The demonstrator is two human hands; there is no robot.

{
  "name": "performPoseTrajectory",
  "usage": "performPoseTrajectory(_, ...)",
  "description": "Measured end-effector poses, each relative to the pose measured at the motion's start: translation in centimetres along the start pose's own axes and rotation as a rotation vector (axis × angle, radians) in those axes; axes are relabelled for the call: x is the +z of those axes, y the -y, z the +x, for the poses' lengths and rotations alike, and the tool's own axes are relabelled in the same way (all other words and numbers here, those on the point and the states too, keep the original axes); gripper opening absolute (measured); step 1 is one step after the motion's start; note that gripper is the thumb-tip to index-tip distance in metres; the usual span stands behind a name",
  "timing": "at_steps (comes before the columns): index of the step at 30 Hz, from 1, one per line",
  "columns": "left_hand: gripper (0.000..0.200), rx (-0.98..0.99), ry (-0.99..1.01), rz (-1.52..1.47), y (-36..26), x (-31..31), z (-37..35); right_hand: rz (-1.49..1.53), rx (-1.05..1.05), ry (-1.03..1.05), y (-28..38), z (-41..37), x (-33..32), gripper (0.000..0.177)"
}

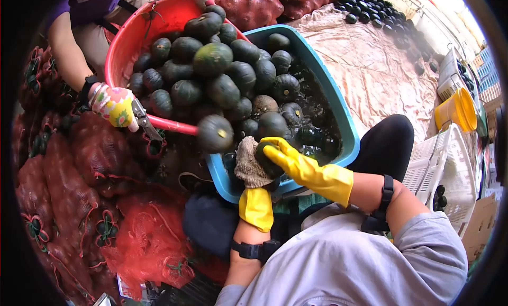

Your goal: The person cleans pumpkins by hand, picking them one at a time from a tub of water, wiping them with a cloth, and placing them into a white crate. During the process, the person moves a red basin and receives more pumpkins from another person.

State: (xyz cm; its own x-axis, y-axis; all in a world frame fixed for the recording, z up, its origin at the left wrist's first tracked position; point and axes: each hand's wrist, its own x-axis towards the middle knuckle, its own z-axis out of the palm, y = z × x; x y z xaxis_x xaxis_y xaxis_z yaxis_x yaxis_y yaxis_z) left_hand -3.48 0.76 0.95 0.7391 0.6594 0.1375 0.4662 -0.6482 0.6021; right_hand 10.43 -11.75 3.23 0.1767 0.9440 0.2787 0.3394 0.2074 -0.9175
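Note:
A small dark green pumpkin (267, 161) is held between my two hands over the near edge of a blue tub (346, 142) of dark water. My right hand (301, 166), in a yellow rubber glove, lies curved over its right side. My left hand (253, 174) presses its left side; a rough brown cloth (251, 162) covers that hand over a yellow glove, so its fingers are hidden. Several pumpkins float in the tub. Over its far left side, a tilted red basin (117, 47) heaped with pumpkins spills them; one pumpkin (215, 133) is blurred in mid-fall.
A co-worker's flower-patterned glove (114, 106) grips the basin's rim, with metal clippers (145, 121) beside it. Red mesh sacks (74, 184) crowd the left. At right stand white crates (442, 174) and a yellow bucket (456, 109). More pumpkins (373, 10) lie on a sheet behind.

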Motion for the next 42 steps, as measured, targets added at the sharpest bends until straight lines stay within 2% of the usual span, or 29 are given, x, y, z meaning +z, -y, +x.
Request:
performPoseTrajectory(1, 0.038, -0.067, 0.040, 0.028, -1.0, -0.2, -0.1, 0.471, 0.310, 0.029, 0.7, -0.1, -0.3, 0.051)
performPoseTrajectory(2, 0.039, -0.133, 0.078, 0.057, -2.0, -0.2, 0.0, 0.931, 0.633, -0.096, 1.4, -0.2, -0.5, 0.051)
performPoseTrajectory(4, 0.034, -0.521, 0.043, -0.291, -3.2, 0.0, 0.4, 1.538, 0.989, -0.124, -1.5, 0.9, -1.9, 0.051)
performPoseTrajectory(5, 0.030, -0.495, -0.047, -0.850, -0.7, 3.3, 0.6, 1.643, 0.897, -0.034, -2.9, 0.6, -2.8, 0.051)
performPoseTrajectory(6, 0.028, -0.474, -0.124, -1.412, 1.6, 6.4, 0.9, 1.536, 0.650, 0.041, -4.2, 0.0, -2.5, 0.054)
performPoseTrajectory(7, 0.027, -0.498, -0.122, -1.569, 1.7, 7.0, 1.3, 1.428, 0.410, 0.072, -5.6, -0.6, -2.4, 0.058)
performPoseTrajectory(9, 0.027, -0.537, -0.099, -1.645, 2.0, 6.6, 1.6, 2.205, 0.367, 0.010, -5.4, -0.7, -3.3, 0.075)
performPoseTrajectory(12, 0.026, -0.562, -0.079, -1.675, 2.3, 5.6, 2.0, 2.043, 0.669, -0.169, -1.5, -0.6, -6.4, 0.080)
performPoseTrajectory(13, 0.026, -0.572, -0.066, -1.687, 2.3, 5.5, 2.1, 2.039, 0.658, -0.119, -1.5, -0.9, -7.3, 0.087)
performPoseTrajectory(15, 0.025, -0.594, -0.043, -1.731, 2.0, 5.4, 2.0, 2.009, 0.629, -0.290, 0.1, -2.0, -9.0, 0.090)
performPoseTrajectory(17, 0.025, -0.631, -0.027, -1.769, 1.4, 5.1, 1.9, 1.684, 0.369, -0.251, 1.9, -4.4, -12.0, 0.090)
performPoseTrajectory(18, 0.024, -0.653, -0.017, -1.799, 1.1, 4.7, 1.6, 1.459, 0.192, -0.346, 3.5, -6.0, -13.9, 0.083)
performPoseTrajectory(19, 0.024, -0.676, -0.006, -1.828, 1.1, 4.7, 1.7, 1.275, 0.135, -0.526, 5.1, -8.4, -16.6, 0.075)
performPoseTrajectory(20, 0.024, -0.703, 0.000, -1.868, 1.2, 4.7, 1.7, 1.172, 0.067, -0.651, 6.2, -11.0, -19.3, 0.074)
performPoseTrajectory(22, 0.023, -0.766, 0.011, -1.974, 1.6, 4.9, 1.6, 1.174, -0.157, -0.940, 7.9, -18.9, -25.7, 0.072)
performPoseTrajectory(24, 0.023, -0.759, 0.002, -1.936, 1.4, 4.8, 1.2, 1.269, -0.412, -1.225, 9.1, -26.6, -31.4, 0.070)
performPoseTrajectory(25, 0.022, -0.715, -0.008, -1.842, 0.8, 4.5, 1.0, 1.283, -0.527, -1.345, 9.5, -28.9, -32.7, 0.070)
performPoseTrajectory(26, 0.021, -0.572, 0.009, -1.527, -0.6, 3.7, 0.5, 1.252, -0.604, -1.423, 9.7, -29.9, -33.0, 0.069)
performPoseTrajectory(29, 0.031, -0.194, 0.034, -0.466, -3.4, 1.6, -0.6, 0.963, -0.637, -1.646, 9.3, -27.9, -31.2, 0.073)
performPoseTrajectory(30, 0.040, -0.207, 0.043, -0.382, -2.7, 1.8, -0.8, 0.783, -0.406, -1.552, 8.8, -24.7, -29.2, 0.070)
performPoseTrajectory(32, 0.020, -0.210, 0.105, -0.475, -0.6, 2.1, -1.2, 0.319, -0.018, -1.316, 7.8, -18.3, -25.3, 0.064)
performPoseTrajectory(34, 0.010, -0.097, 0.123, -0.453, 0.6, 1.8, -1.5, 0.295, 0.206, -0.656, 7.7, -10.2, -17.4, 0.040)
performPoseTrajectory(35, 0.009, -0.040, 0.130, -0.443, 1.2, 1.6, -1.6, 0.063, 0.443, -0.399, 8.6, -7.3, -14.6, 0.047)
performPoseTrajectory(36, 0.011, 0.203, 0.185, 0.039, -0.8, -0.1, -1.3, -0.204, 0.598, -0.078, 9.4, -4.3, -11.8, 0.056)
performPoseTrajectory(37, 0.014, 0.436, 0.235, 0.531, -1.9, -0.9, -1.0, -0.532, 0.417, 0.187, 3.5, -3.4, -9.0, 0.079)
performPoseTrajectory(38, 0.027, 0.293, 0.268, 0.584, -1.8, -0.3, -1.0, -0.859, 0.526, 0.316, 1.4, -1.6, -5.7, 0.089)
performPoseTrajectory(40, 0.032, 0.246, 0.282, 0.679, -1.9, 0.0, -0.8, -0.992, 0.715, 0.252, -0.7, 0.8, -2.3, 0.086)
performPoseTrajectory(41, 0.040, 0.068, 0.229, 0.485, -2.7, -0.2, -1.2, -1.038, 0.791, 0.261, -1.7, 1.4, -1.5, 0.084)
performPoseTrajectory(42, 0.052, -0.097, 0.140, 0.256, -3.6, -0.4, -1.5, -0.976, 0.724, 0.256, -1.4, 1.0, -2.0, 0.082)
